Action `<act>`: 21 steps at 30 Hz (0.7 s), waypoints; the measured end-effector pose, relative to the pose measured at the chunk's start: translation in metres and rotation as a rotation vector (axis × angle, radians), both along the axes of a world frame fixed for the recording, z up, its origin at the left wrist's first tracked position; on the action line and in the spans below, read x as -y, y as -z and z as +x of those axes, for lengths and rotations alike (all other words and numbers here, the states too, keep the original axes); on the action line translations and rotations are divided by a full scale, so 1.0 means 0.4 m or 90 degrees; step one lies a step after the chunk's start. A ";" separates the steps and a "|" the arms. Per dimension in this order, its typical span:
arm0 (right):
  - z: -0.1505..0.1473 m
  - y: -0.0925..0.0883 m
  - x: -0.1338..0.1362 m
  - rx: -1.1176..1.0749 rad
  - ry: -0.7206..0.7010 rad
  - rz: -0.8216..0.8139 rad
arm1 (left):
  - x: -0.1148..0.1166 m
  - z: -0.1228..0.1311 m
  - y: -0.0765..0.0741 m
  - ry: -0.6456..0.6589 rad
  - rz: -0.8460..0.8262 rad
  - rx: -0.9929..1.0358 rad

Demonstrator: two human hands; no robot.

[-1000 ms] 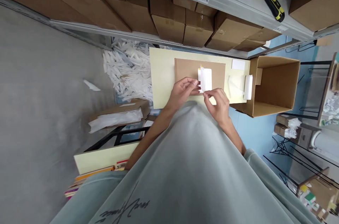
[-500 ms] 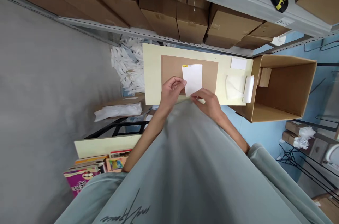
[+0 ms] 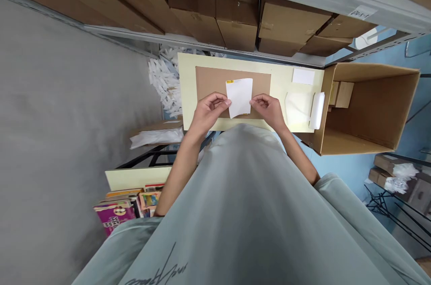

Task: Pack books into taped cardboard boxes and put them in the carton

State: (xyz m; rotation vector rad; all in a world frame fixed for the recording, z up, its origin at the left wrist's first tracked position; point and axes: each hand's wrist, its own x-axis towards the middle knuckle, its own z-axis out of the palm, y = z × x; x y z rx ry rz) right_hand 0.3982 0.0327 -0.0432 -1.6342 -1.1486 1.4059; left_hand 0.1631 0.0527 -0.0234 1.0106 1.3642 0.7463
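A white label sheet (image 3: 240,96) with a small yellow mark at its top left is held over a flat brown cardboard piece (image 3: 210,81). My left hand (image 3: 212,107) pinches its left edge between thumb and fingers. On the opposite edge, my right hand (image 3: 267,107) has a similar pinch. The cardboard lies on a pale yellow board (image 3: 186,92). Whether the sheet touches the cardboard, I cannot tell.
To the right stands an open cardboard box (image 3: 363,110) with small boxes inside. Beside it lies a white roll (image 3: 316,111). A shelf with brown boxes (image 3: 237,29) runs behind; paper strips (image 3: 164,85) and books (image 3: 116,213) are at left.
My right hand has moved up from the sheet's lower corner to its right edge. My left hand keeps its pinch on the left edge. The whole view has shifted slightly.
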 end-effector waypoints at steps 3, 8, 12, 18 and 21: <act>-0.036 -0.008 0.018 -0.008 -0.022 0.005 | 0.003 -0.040 0.003 0.006 0.002 -0.039; -0.118 -0.020 0.074 -0.012 -0.115 0.021 | 0.031 -0.121 0.023 -0.019 -0.019 -0.079; -0.148 -0.011 0.091 0.001 -0.142 -0.002 | 0.057 -0.142 0.054 -0.021 -0.038 -0.071; -0.086 0.029 0.038 0.032 -0.042 -0.025 | 0.038 -0.081 0.117 -0.028 -0.032 -0.026; -0.054 0.057 0.003 0.024 -0.038 -0.022 | 0.007 -0.039 0.145 -0.019 -0.012 -0.024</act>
